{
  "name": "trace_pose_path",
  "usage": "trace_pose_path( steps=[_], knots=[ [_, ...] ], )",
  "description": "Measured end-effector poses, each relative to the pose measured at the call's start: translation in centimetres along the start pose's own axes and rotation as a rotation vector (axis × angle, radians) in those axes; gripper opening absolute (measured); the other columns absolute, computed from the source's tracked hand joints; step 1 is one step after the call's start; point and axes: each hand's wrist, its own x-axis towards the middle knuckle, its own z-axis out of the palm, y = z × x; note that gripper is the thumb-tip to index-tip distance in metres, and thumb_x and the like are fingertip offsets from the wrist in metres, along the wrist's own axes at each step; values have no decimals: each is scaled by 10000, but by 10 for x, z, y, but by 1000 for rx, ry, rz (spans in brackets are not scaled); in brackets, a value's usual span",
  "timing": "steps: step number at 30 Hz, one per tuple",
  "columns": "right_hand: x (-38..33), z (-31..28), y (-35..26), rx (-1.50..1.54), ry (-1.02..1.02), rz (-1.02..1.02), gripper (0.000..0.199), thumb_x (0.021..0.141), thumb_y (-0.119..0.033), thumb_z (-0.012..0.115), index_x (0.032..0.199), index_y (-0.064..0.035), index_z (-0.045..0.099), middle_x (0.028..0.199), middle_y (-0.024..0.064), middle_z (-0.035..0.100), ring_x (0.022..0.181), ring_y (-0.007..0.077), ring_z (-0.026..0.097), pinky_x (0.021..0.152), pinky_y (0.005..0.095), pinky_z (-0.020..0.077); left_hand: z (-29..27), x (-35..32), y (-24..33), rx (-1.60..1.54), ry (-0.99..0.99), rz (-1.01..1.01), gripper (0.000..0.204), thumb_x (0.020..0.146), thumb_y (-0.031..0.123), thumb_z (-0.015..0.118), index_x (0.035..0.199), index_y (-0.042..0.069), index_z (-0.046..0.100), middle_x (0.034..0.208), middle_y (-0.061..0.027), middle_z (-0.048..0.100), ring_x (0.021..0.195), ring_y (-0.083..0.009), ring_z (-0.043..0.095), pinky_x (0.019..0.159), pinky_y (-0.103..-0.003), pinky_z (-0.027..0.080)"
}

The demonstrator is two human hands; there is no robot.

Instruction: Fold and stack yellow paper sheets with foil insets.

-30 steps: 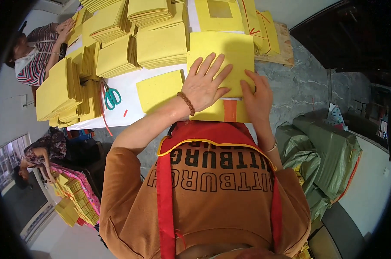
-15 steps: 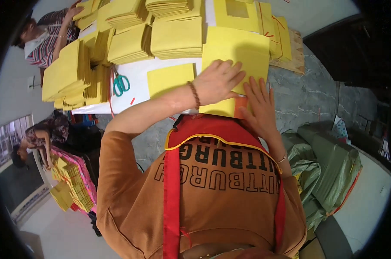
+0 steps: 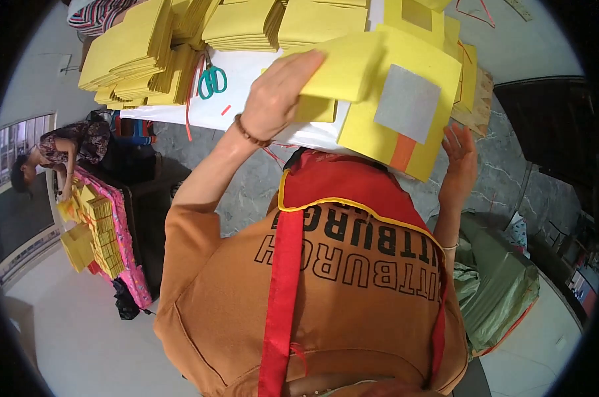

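My left hand point(image 3: 276, 92) grips the edge of a large yellow paper sheet point(image 3: 385, 79) and holds it lifted off the white table point(image 3: 246, 99). The sheet is partly folded and carries a grey square patch point(image 3: 409, 102) and an orange strip point(image 3: 403, 152). My right hand point(image 3: 460, 165) is below the sheet's right corner, fingers spread, palm up; whether it touches the paper is hard to tell. I wear an orange shirt and a red apron point(image 3: 286, 284).
Several stacks of yellow sheets point(image 3: 140, 59) cover the far side of the table, with green-handled scissors point(image 3: 212, 81) among them. A person point(image 3: 54, 155) at left bends over a pink table with yellow stacks point(image 3: 97, 231). Green sacks point(image 3: 498, 284) lie at right.
The yellow sheet lay flat on the table under both my hands; now my left hand has lifted and turned it, and my right hand has dropped below it.
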Motion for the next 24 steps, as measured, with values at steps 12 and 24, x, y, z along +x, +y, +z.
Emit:
trace_pose_path(
  steps=[12,24],
  knots=[
    [3,5,2,-147,-17,-8,399,987,-254,343,1235,25,484,1196,143,548,1131,223,509,973,389,380,70,-111,-65,272,-365,-32,533,746,132,559,1260,28,469,1279,-160,478,1167,-300,458,942,-385,401],
    [-1,9,3,-202,-38,-146,259,867,-83,545,1113,-17,595,1172,83,583,1134,216,505,951,342,378,86,-119,-63,361,-509,-117,670,876,449,478,1363,19,314,1432,-168,274,1316,-308,255,1072,-445,206]
  ],
)
